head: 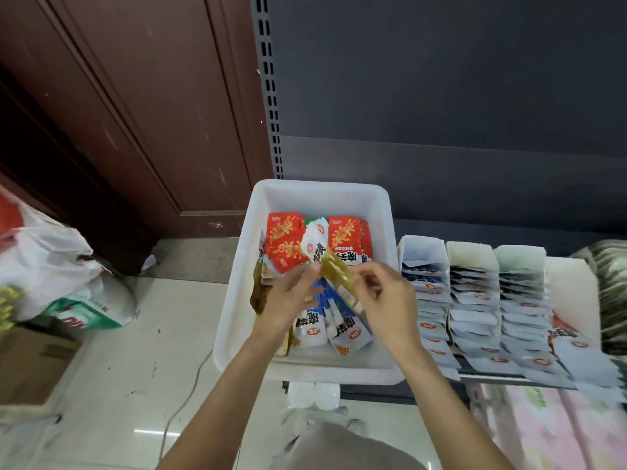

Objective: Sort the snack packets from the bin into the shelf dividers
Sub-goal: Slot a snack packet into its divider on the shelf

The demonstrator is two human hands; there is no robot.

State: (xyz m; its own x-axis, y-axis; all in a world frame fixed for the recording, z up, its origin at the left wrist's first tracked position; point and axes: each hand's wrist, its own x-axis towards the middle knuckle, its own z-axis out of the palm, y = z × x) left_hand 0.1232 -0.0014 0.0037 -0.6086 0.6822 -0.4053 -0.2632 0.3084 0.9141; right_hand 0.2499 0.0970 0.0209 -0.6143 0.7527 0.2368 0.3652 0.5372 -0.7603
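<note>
**Lifting a gold packet clear of the bin before sorting**

Holding one gold packet [339, 276] between them, both hands work above the white bin [237, 283] at the centre of the frame. The left hand [291, 300] pinches the packet's upper-left end; the right hand [383, 296] has its fingers curled round the lower-right end. Motion blur hides the exact finger placement on the right.

To do this step well, the packet should probably pass to one hand alone, gripped by a sealed edge so the foil does not slip, and be raised fully clear of the neighbouring packets before it travels toward the dividers. Matching its colour to a lane first would avoid a misplaced drop; no gold lane can be made out from this view.

Contents. The bin holds red packets [285, 242] at its upper end, white-and-blue packets [339, 330] toward the lower end, and a few brownish ones along its left wall. At right of centre, the shelf dividers [470, 254] form three white lanes, each filled with overlapping white packets [475, 317] running toward the lower right. Further right on the shelf [570, 276] lie more packets, blurred.
</note>
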